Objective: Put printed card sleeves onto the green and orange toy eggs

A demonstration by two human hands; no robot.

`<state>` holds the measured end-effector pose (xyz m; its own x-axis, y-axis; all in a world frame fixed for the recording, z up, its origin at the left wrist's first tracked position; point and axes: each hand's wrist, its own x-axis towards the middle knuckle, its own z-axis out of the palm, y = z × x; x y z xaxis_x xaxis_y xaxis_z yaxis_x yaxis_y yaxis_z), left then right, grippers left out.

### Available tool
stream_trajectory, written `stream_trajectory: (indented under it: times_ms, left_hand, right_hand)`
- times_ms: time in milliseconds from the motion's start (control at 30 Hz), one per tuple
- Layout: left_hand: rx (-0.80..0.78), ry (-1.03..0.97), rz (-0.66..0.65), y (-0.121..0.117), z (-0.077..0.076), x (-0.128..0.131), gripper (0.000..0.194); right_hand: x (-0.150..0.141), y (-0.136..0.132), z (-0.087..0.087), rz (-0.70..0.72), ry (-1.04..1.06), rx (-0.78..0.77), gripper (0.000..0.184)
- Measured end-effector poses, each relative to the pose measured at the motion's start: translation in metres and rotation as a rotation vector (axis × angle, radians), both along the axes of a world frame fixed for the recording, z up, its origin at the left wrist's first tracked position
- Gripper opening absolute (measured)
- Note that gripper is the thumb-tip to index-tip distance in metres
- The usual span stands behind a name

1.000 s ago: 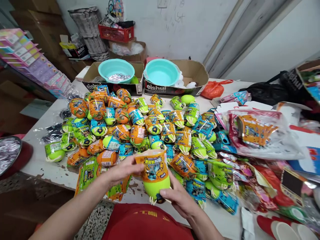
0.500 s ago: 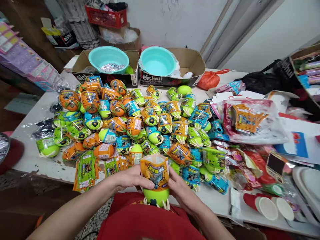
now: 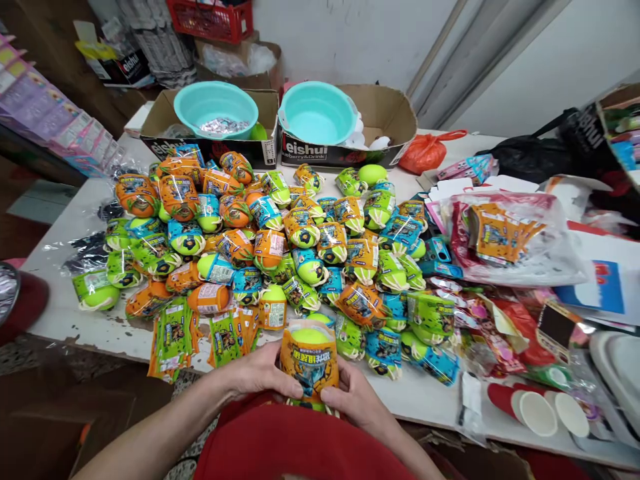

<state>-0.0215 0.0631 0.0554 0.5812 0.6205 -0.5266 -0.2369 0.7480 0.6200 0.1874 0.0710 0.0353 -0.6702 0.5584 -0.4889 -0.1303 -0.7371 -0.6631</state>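
Close to my body, at the table's front edge, a green plastic egg (image 3: 311, 335) sits inside an orange printed sleeve (image 3: 309, 363). The egg's rounded top shows at the sleeve's upper opening, and a little green with pale strands shows below it. My left hand (image 3: 267, 373) grips the sleeve from the left, thumb across its front. From the other side my right hand (image 3: 353, 393) holds it, thumb near the lower right corner. Just beyond lies a heap of wrapped eggs (image 3: 270, 250) in orange, green and blue sleeves. Flat green sleeves (image 3: 173, 337) lie stacked to the left.
Two turquoise basins (image 3: 216, 110) rest on cardboard boxes (image 3: 345, 155) at the back. A plastic bag (image 3: 520, 233) with orange sleeves lies on the right. Paper cups (image 3: 537, 412) lie near the right front edge, and a red bucket (image 3: 30, 300) stands at the left.
The orange sleeve has come down over the egg, covering most of its green lower part; the egg's top now shows at the opening. My right thumb has come onto the sleeve's front.
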Motion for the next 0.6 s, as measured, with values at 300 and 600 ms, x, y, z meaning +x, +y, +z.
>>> stream_trajectory:
  times_ms: [300,600]
  left_hand:
    - [-0.021,-0.002,0.035,0.001,-0.013,0.008,0.066]
    - [0.063,0.365,0.213,0.052,-0.035,-0.013,0.058]
  right_hand:
    - [-0.002,0.005,0.003,-0.059,-0.016,0.026,0.069]
    - [0.076,0.162,0.003,-0.479,-0.524,0.273,0.049]
